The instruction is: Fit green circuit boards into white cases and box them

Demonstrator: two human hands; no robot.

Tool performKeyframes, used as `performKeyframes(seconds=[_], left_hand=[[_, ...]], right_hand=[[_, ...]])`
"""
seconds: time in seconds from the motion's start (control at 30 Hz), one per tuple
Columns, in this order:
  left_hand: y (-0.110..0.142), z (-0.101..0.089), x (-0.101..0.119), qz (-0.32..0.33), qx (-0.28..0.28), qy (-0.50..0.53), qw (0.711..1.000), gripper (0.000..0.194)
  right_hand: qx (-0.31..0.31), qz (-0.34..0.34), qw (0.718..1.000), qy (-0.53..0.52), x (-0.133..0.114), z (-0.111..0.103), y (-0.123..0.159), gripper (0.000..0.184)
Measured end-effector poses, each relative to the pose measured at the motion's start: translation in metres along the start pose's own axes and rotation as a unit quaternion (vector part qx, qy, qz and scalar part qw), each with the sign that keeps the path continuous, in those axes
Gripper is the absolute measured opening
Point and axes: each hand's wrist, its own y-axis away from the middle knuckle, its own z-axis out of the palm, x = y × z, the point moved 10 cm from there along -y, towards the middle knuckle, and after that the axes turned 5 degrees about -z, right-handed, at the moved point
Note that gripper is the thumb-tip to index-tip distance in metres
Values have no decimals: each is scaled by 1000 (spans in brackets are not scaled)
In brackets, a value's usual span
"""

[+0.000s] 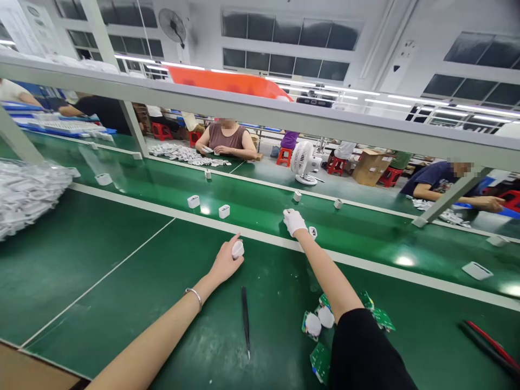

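Note:
My left hand point(226, 261) is bare and closed around a small white plastic part point(238, 249), held just above the green table near the white line. My right hand point(293, 221), in a white glove, reaches farther out onto the green conveyor belt point(365, 238), fingers curled down on a small white part that is mostly hidden under them. Another small white housing point(312, 232) lies right beside that wrist. Black tweezers point(245, 319) lie on the table between my forearms. Green circuit boards with white round parts point(320, 322) sit under my right elbow.
Several white housings point(193, 201) ride on the belt. A heap of white parts point(28, 192) lies at the left. Red and black tools point(487, 341) lie at the right. A white fan point(304, 162) stands beyond. Other people sit across the line. A grey frame rail point(260, 111) crosses overhead.

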Motion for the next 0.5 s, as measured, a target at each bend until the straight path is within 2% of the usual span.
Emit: performKeyframes(seconds=[0.07, 0.13, 0.23, 0.37, 0.43, 0.5], left_hand=[[2, 7, -1, -12, -34, 15, 999, 76], [3, 14, -3, -28, -72, 39, 996, 76], [6, 19, -9, -61, -100, 65, 991, 71], [10, 20, -15, -100, -97, 47, 989, 77], [10, 20, -15, -102, -96, 31, 990, 77], [10, 20, -14, -99, -96, 23, 990, 76]], right_hand=[[-18, -36, 999, 4, -13, -4, 7, 39], [-33, -67, 997, 8, -22, -14, 18, 47], [-80, -113, 990, 9, -28, -31, 55, 47], [-209, -153, 966, 14, -12, -33, 151, 35], [-235, -155, 959, 21, 2, -30, 200, 42], [-242, -169, 955, 19, 11, -24, 238, 37]])
